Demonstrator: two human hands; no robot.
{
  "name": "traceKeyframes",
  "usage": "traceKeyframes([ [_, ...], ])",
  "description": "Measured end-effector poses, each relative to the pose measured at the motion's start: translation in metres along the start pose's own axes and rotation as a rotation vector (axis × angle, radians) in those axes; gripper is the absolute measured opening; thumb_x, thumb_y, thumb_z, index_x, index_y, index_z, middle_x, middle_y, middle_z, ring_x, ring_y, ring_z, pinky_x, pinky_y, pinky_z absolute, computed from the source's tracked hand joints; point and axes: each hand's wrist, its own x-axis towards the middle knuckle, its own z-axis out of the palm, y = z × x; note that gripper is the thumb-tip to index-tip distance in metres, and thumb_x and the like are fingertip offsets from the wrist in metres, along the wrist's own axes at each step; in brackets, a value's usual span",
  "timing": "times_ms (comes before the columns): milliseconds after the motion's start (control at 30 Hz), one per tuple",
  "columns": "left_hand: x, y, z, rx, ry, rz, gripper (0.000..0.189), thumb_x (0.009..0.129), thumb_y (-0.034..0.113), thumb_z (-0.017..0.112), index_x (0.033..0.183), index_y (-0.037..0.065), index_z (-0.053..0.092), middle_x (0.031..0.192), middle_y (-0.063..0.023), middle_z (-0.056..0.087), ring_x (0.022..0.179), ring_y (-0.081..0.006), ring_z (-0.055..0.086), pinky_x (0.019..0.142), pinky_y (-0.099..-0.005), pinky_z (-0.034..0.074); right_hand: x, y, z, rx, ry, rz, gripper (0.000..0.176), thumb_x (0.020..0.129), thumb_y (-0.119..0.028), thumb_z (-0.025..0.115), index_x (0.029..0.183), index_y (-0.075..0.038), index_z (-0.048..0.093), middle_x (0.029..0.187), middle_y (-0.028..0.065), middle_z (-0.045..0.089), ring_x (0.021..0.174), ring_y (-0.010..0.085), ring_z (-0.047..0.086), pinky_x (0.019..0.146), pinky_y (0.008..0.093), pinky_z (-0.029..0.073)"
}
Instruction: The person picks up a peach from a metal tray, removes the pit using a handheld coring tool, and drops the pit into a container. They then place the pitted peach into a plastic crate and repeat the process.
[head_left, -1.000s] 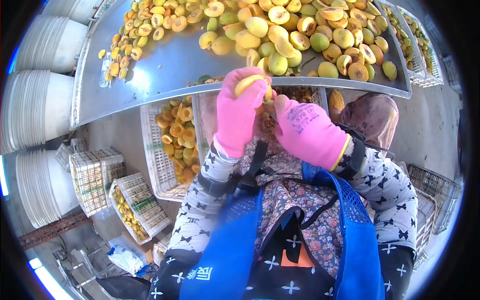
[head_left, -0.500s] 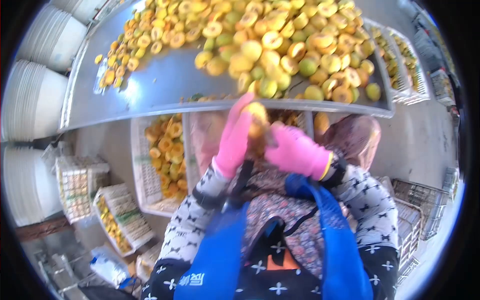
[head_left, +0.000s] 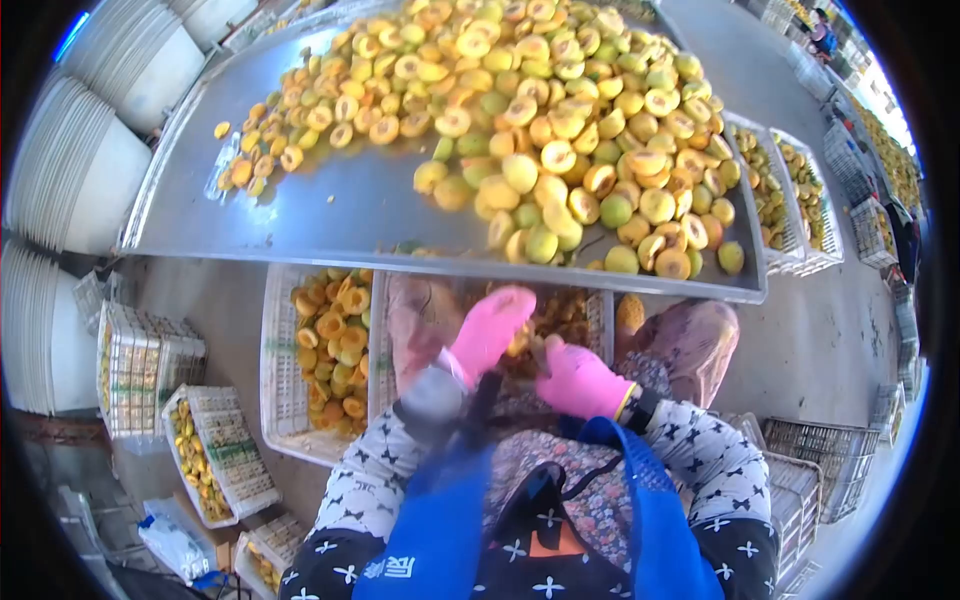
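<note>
My left hand (head_left: 492,332), in a pink glove, is closed round a yellow fruit (head_left: 519,343), mostly hidden by the fingers. Close beside it on the right, my right hand (head_left: 580,378), also gloved in pink, has its fingers wrapped round a small tool whose tip points at the fruit; its shape is too blurred to name. Both hands are over a crate (head_left: 598,318) between my knees, below the near edge of the metal table (head_left: 330,225). Halved yellow fruit (head_left: 560,156) is heaped on that table.
A white crate (head_left: 275,375) of halved fruit stands left of my legs. More crates (head_left: 790,262) of fruit stand right of the table, others (head_left: 215,455) at the lower left. White stacked tubs (head_left: 60,165) line the left side. A person (head_left: 823,38) is far off at upper right.
The view has tilted up, showing more of the table. My hands have drawn lower, away from the table edge, and my left fingers have folded over the fruit.
</note>
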Motion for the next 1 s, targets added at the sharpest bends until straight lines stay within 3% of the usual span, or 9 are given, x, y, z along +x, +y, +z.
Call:
traceKeyframes([
  [67, -0.001, 0.005, 0.0, -0.026, -0.005, 0.099, 0.032, 0.098, 0.019, 0.058, 0.126, 0.003, 0.055, 0.104, -0.0076, 0.064, 0.086, -0.0153, 0.064, 0.077, -0.0295, 0.054, 0.005, -0.017, -0.011, 0.294, 0.143, 0.177, 0.018, 0.086, -0.013, 0.059, 0.096, -0.002, 0.049, 0.074, 0.0237, 0.061, 0.07, 0.0451, 0.062, 0.06, 0.0531, 0.048],
  [167, -0.007, 0.02, 0.013, -0.149, 0.074, 0.181, 0.037, 0.099, 0.027, 0.057, 0.126, 0.003, 0.052, 0.108, -0.0112, 0.063, 0.09, -0.0208, 0.066, 0.079, -0.0333, 0.055, 0.017, -0.024, -0.029, 0.366, 0.224, 0.087, 0.021, 0.085, -0.015, 0.063, 0.095, -0.001, 0.051, 0.073, 0.0207, 0.061, 0.07, 0.0417, 0.064, 0.06, 0.0465, 0.05],
  [267, -0.014, 0.048, 0.008, -0.498, 0.137, 0.073, 0.036, 0.1, 0.024, 0.056, 0.128, 0.002, 0.049, 0.11, -0.0122, 0.062, 0.088, -0.0211, 0.066, 0.071, -0.0317, 0.055, 0.018, -0.056, -0.074, 0.593, -0.176, 0.056, 0.025, 0.084, -0.015, 0.066, 0.099, -0.001, 0.052, 0.071, 0.018, 0.06, 0.069, 0.0371, 0.065, 0.059, 0.0432, 0.049],
  [300, -0.018, 0.055, 0.002, -0.638, 0.164, 0.018, 0.034, 0.1, 0.021, 0.056, 0.128, 0.002, 0.048, 0.109, -0.0122, 0.061, 0.087, -0.0203, 0.065, 0.067, -0.0305, 0.055, 0.018, -0.062, -0.069, 0.422, -0.044, -0.158, 0.025, 0.084, -0.014, 0.065, 0.102, -0.002, 0.054, 0.076, 0.0164, 0.062, 0.072, 0.0348, 0.066, 0.06, 0.042, 0.049],
  [367, -0.02, 0.053, -0.007, -0.51, 0.06, 0.101, 0.042, 0.101, 0.032, 0.051, 0.13, 0.002, 0.047, 0.114, -0.015, 0.062, 0.094, -0.0254, 0.066, 0.07, -0.0332, 0.057, 0.012, -0.072, -0.08, 0.28, 0.089, 0.033, 0.022, 0.085, -0.012, 0.065, 0.102, -0.003, 0.054, 0.082, 0.0157, 0.063, 0.076, 0.0357, 0.065, 0.064, 0.0416, 0.051],
  [500, -0.03, 0.055, 0.0, -0.146, -0.008, 0.2, 0.059, 0.104, 0.047, 0.036, 0.141, 0.001, 0.042, 0.122, -0.0187, 0.061, 0.103, -0.0293, 0.064, 0.08, -0.0374, 0.055, 0.025, -0.053, -0.073, -0.079, 0.255, -0.034, 0.021, 0.086, -0.015, 0.065, 0.102, -0.006, 0.054, 0.085, 0.0142, 0.062, 0.076, 0.036, 0.064, 0.065, 0.0435, 0.05],
  [567, -0.03, 0.055, 0.002, -0.455, -0.118, 0.118, 0.06, 0.104, 0.048, 0.036, 0.142, 0.001, 0.041, 0.122, -0.018, 0.061, 0.103, -0.0278, 0.064, 0.083, -0.0365, 0.054, 0.029, -0.054, -0.073, -0.198, 0.258, -0.057, 0.023, 0.086, -0.018, 0.065, 0.103, -0.007, 0.053, 0.084, 0.0133, 0.061, 0.074, 0.0358, 0.063, 0.065, 0.0446, 0.049],
  [867, -0.039, 0.066, 0.022, -0.027, 0.074, 0.295, 0.047, 0.101, 0.031, 0.045, 0.136, 0.0, 0.047, 0.113, -0.0143, 0.064, 0.1, -0.022, 0.063, 0.085, -0.0321, 0.052, 0.031, -0.053, -0.071, -0.474, 0.213, -0.039, 0.022, 0.085, -0.019, 0.064, 0.097, -0.008, 0.049, 0.079, 0.0092, 0.056, 0.067, 0.0297, 0.06, 0.063, 0.0412, 0.047],
  [1000, -0.037, 0.062, 0.015, -0.139, 0.015, 0.217, 0.032, 0.094, 0.012, 0.056, 0.123, 0.0, 0.054, 0.102, -0.0113, 0.066, 0.094, -0.0164, 0.061, 0.088, -0.0278, 0.047, 0.031, -0.044, -0.067, -0.602, 0.224, -0.118, 0.023, 0.084, -0.019, 0.065, 0.095, -0.008, 0.048, 0.075, 0.0073, 0.053, 0.061, 0.0283, 0.058, 0.058, 0.0394, 0.046],
])
